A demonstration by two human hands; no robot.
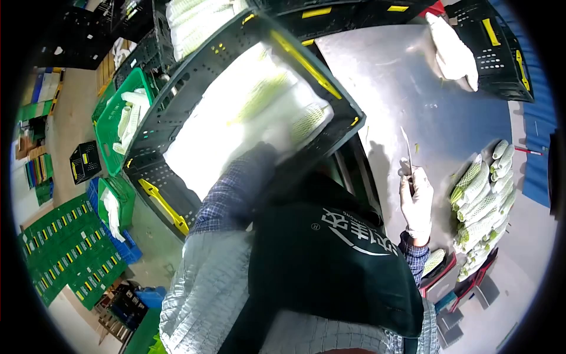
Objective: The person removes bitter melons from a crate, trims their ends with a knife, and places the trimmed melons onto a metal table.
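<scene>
My left hand (287, 134), in a white glove, reaches into a tilted black crate (177, 88) full of pale green produce in white foam nets (236, 112). The hand is blurred among the wrapped pieces, so its grip is unclear. My right hand (417, 203), also gloved, rests on the steel table (401, 76) and grips a knife (406, 147) with the blade pointing away from me. A pile of net-wrapped produce (484, 203) lies on the table just right of that hand.
Another person's white-gloved hand (453, 52) is at the table's far end, by a black crate (501, 53). Green crates (112, 127) with wrapped produce and stacked green crates (71, 248) stand on the floor at left. A red tray (439, 271) sits below the table edge.
</scene>
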